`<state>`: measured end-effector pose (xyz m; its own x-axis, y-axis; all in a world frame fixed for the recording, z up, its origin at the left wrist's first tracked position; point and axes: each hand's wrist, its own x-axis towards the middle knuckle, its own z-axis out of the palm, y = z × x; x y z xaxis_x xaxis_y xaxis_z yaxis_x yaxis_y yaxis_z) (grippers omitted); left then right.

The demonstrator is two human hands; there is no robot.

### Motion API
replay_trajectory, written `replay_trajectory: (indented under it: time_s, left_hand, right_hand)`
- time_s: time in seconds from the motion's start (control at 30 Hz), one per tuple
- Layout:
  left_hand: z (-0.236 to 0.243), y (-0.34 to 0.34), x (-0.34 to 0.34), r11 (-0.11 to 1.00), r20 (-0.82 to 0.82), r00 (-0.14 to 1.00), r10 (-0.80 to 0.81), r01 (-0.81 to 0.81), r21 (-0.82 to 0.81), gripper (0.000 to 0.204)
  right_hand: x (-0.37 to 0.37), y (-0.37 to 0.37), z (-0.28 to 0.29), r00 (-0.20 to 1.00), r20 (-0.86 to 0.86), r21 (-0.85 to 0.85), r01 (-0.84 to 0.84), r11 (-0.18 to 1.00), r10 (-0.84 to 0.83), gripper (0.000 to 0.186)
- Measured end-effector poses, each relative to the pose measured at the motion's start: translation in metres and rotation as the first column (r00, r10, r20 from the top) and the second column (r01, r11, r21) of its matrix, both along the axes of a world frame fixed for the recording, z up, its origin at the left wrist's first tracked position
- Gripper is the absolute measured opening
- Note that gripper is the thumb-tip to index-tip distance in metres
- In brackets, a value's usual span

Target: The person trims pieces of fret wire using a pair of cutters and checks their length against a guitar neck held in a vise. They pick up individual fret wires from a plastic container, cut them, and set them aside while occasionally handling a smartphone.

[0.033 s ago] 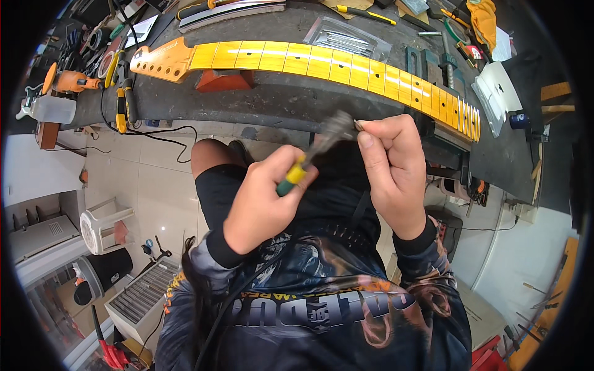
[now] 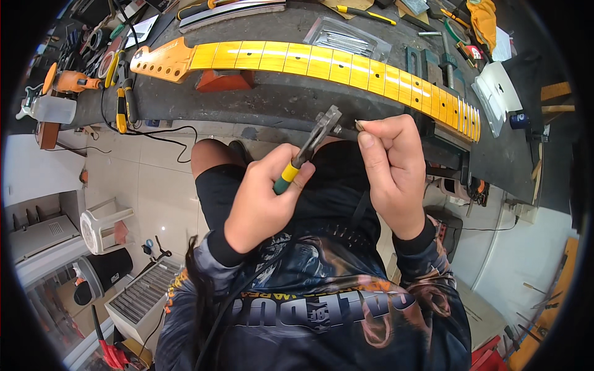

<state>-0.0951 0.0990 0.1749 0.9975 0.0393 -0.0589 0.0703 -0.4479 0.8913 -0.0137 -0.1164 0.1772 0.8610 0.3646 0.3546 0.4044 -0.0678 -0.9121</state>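
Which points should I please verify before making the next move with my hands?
1. Hand tool held by its handle in the left hand: ok.
2. Small piece pinched in the right hand: ok.
3. Tool head apart from the right hand: ok, a gap shows between them.
4. Tool jaws fully closed: cannot tell at this size.
5. Red block touching the underside of the guitar neck: cannot tell from above.
6. Silver frets at the neck's right end fully seated: cannot tell.

There are two hands [image 2: 263, 201] [image 2: 396, 170], one guitar neck [image 2: 272, 57], one green-and-yellow-handled tool [image 2: 303, 154] and one red block [image 2: 226, 81].
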Motion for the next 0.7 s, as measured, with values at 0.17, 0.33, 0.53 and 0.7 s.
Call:
replay_trajectory:
  time_s: [0.17,0.33,0.53,0.7]
  left_hand:
    - [0.005,0.001,-0.003,0.935,-0.038,0.991,0.131,-0.136,-0.329,0.022]
    - [0.006,0.000,-0.003,0.907,-0.035,0.992,0.123,-0.127,-0.401,0.022]
    - [0.007,-0.001,-0.003,0.875,-0.060,0.990,0.131,-0.143,-0.463,0.022]
    - [0.008,-0.003,-0.005,0.845,-0.057,0.987,0.153,-0.160,-0.509,0.018]
  right_hand:
    - [-0.008,0.005,0.008,0.976,-0.215,0.123,-0.008,0.992,0.035,0.009]
    - [-0.011,0.011,0.018,0.934,-0.338,0.258,-0.030,0.966,0.119,0.010]
    - [-0.010,0.005,0.021,0.833,-0.461,0.374,-0.130,0.918,0.306,0.014]
    - [-0.011,0.006,0.033,0.758,-0.555,0.389,-0.128,0.912,0.343,0.019]
